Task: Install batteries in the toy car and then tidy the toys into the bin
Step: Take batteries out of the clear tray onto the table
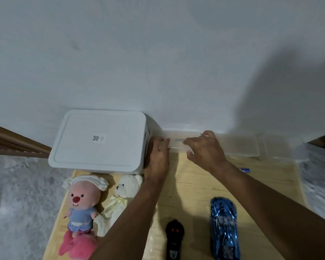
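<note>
While both arms reach forward over the wooden board (pixel 186 186), the left hand (pixel 159 156) and right hand (pixel 204 149) meet at a small clear plastic box (pixel 176 142) sitting against the white wall (pixel 158 53). Left fingers are pinched on the box's left end, right fingers curl over its right end with the thumb under the front edge, so both hands are gripping it. Can't tell if its lid is on or coming off, it's pretty blurry there.

White bin (pixel 99 141) is just left of that box, lid closed, little QR sticker on top. More clear containers (pixel 251 145) line up along the wall to the right.

Blue toy car (pixel 224 228) is lying on the board near the bottom edge, right of the black remote (pixel 174 239), not touching it. Pink plush in blue clothes (pixel 83 201) and a cream teddy bear (pixel 124 192) lie side by side in front of the bin. Small blue thing (pixel 244 170) by the right forearm, could be a battery, too small to say.
</note>
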Available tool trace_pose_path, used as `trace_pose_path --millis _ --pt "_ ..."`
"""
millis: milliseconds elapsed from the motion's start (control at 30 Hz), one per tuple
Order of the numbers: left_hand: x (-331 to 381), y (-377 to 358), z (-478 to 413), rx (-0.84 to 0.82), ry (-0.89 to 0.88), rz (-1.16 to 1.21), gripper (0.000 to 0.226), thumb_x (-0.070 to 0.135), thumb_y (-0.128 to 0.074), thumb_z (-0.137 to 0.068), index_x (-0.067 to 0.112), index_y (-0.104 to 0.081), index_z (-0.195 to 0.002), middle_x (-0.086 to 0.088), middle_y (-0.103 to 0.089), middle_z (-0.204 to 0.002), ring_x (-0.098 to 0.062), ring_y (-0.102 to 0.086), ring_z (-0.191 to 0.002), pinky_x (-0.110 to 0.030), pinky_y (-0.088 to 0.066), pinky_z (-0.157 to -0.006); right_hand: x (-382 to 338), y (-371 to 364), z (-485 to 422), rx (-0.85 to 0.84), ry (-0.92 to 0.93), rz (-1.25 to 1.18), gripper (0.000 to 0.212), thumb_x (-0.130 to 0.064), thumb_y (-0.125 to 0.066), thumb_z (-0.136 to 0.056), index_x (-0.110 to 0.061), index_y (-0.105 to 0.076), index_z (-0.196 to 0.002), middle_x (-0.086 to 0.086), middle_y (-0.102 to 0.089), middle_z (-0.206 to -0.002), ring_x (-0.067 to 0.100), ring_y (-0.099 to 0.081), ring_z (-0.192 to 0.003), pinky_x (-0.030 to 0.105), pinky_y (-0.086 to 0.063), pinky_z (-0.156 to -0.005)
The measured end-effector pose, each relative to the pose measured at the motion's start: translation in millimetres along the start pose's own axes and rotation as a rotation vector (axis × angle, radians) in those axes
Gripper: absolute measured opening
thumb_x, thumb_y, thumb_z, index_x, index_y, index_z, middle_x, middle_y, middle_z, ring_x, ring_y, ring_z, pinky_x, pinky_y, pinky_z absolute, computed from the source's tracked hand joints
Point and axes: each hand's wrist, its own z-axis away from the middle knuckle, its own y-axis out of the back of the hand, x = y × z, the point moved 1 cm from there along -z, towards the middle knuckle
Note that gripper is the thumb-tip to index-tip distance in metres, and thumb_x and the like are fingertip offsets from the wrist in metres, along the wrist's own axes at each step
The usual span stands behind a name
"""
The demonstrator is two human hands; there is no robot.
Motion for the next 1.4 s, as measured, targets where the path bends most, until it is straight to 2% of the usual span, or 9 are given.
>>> trace_pose_path --millis 167,300,433,633,733,933,1100,1267,1400 --pt "2 3 2 -0.02 -0.011 -0.092 0.051 0.0 -0.053 -0.097 0.01 -0.048 -0.146 -0.009 -0.045 -0.143 -0.021 -0.033 -0.135 -0.032 -0.036 -0.114 2 -1 0 0.024 0.007 0.005 0.025 -0.015 -0.077 -0.068 -0.019 -0.075 -0.092 -0.002 -0.074 -0.074 0.022 -0.065 -0.063 0.034 -0.03 -0.093" --pt "7 7 2 -0.037 -0.067 -0.285 0.063 -0.012 -0.078 -0.071 0.009 -0.061 -0.128 -0.013 -0.059 -0.121 -0.033 -0.059 -0.111 -0.038 -0.057 -0.086 -5 -6 5 0.01 -0.015 0.007 0.021 -0.012 -0.069 -0.068 -0.02 -0.068 -0.088 -0.003 -0.071 -0.071 0.022 -0.063 -0.061 0.034 -0.034 -0.091" --pt "8 7 -10 0.006 -0.119 -0.408 0.056 -0.012 -0.086 -0.054 0.007 -0.073 -0.105 -0.012 -0.067 -0.094 -0.03 -0.069 -0.078 -0.033 -0.061 -0.066 -6 -5 4 0.011 -0.033 -0.031 0.02 -0.009 -0.069 -0.071 -0.018 -0.066 -0.088 -0.002 -0.07 -0.069 0.021 -0.061 -0.059 0.036 -0.04 -0.094" --pt "5 8 -12 -0.037 -0.131 -0.41 0.058 -0.015 -0.086 -0.05 0.006 -0.073 -0.102 -0.012 -0.065 -0.088 -0.028 -0.069 -0.071 -0.031 -0.059 -0.053 -5 -11 8 0.052 -0.06 -0.076 0.021 -0.009 -0.068 -0.078 -0.016 -0.068 -0.098 0.0 -0.074 -0.078 0.022 -0.064 -0.065 0.037 -0.039 -0.104" --pt "1 4 -12 -0.032 -0.088 -0.351 0.063 -0.016 -0.086 -0.052 0.006 -0.072 -0.109 -0.012 -0.065 -0.094 -0.03 -0.07 -0.079 -0.033 -0.061 -0.059 -5 -14 9 0.064 -0.069 -0.064 0.022 -0.01 -0.068 -0.08 -0.017 -0.068 -0.101 0.0 -0.075 -0.081 0.021 -0.065 -0.063 0.036 -0.04 -0.103" --pt "-4 -1 -6 -0.095 -0.05 -0.183 0.061 -0.008 -0.062 -0.091 0.009 -0.044 -0.148 -0.012 -0.044 -0.143 -0.027 -0.045 -0.133 -0.038 -0.046 -0.11 -6 -16 10 0.077 -0.072 -0.053 0.023 -0.008 -0.07 -0.079 -0.016 -0.068 -0.101 -0.001 -0.073 -0.077 0.021 -0.062 -0.06 0.036 -0.043 -0.1" --pt "7 -3 -1 0.022 -0.026 -0.145 0.074 -0.011 -0.072 -0.081 0.02 -0.036 -0.138 -0.009 -0.045 -0.134 -0.022 -0.047 -0.121 -0.034 -0.053 -0.098 -3 -12 11 0.092 -0.07 -0.052 0.022 -0.014 -0.07 -0.083 -0.017 -0.066 -0.104 -0.001 -0.073 -0.078 0.023 -0.064 -0.062 0.037 -0.037 -0.101" --pt "12 -3 2 0.037 0.038 -0.098 0.089 -0.008 -0.068 -0.087 0.031 -0.019 -0.151 -0.005 -0.022 -0.155 -0.022 -0.032 -0.139 -0.038 -0.046 -0.104 2 -6 11 0.148 -0.083 -0.138 0.028 -0.023 -0.077 -0.083 -0.021 -0.066 -0.109 -0.003 -0.074 -0.088 0.022 -0.068 -0.086 0.042 -0.034 -0.104" --pt "12 -1 2 0.01 0.034 -0.061 0.084 -0.005 -0.06 -0.093 0.033 -0.012 -0.152 -0.005 -0.013 -0.161 -0.022 -0.023 -0.147 -0.04 -0.041 -0.114 3 -3 13 0.224 -0.131 -0.254 0.027 -0.021 -0.078 -0.085 -0.021 -0.064 -0.108 -0.004 -0.072 -0.088 0.019 -0.067 -0.082 0.042 -0.036 -0.108"
